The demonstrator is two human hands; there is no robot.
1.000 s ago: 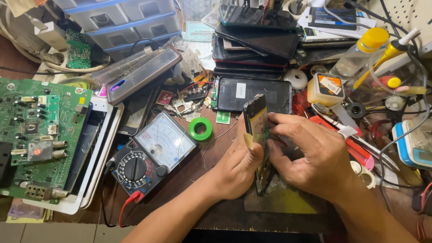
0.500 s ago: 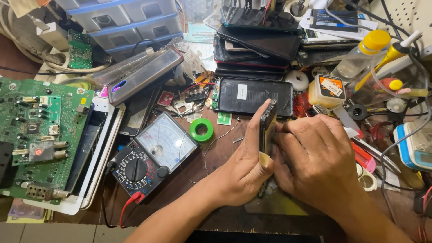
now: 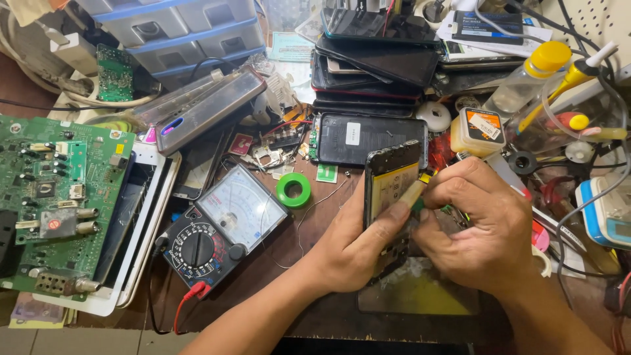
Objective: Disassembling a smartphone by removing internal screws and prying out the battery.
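My left hand [image 3: 358, 243] grips an opened phone [image 3: 390, 184], held upright and tilted, its inner side with a yellowish battery facing me. The thumb presses on the battery face. My right hand [image 3: 483, 227] is closed on a small yellow-handled tool [image 3: 414, 192], whose tip touches the phone's right edge near the battery. Both hands hover over a dark work mat with a yellow patch [image 3: 420, 292] on the brown bench. The phone's lower part is hidden behind my fingers.
An analog multimeter [image 3: 223, 227] lies left of my hands beside a green tape roll [image 3: 293, 190]. A green circuit board [image 3: 56, 197] sits at far left. Stacked phones [image 3: 378, 59], another opened phone [image 3: 368, 138], bottles [image 3: 526, 82] and drawers [image 3: 177, 29] crowd the back.
The phone has turned from edge-on to showing its battery side. My right hand shifted to the right and now brings the yellow tool to the phone's edge.
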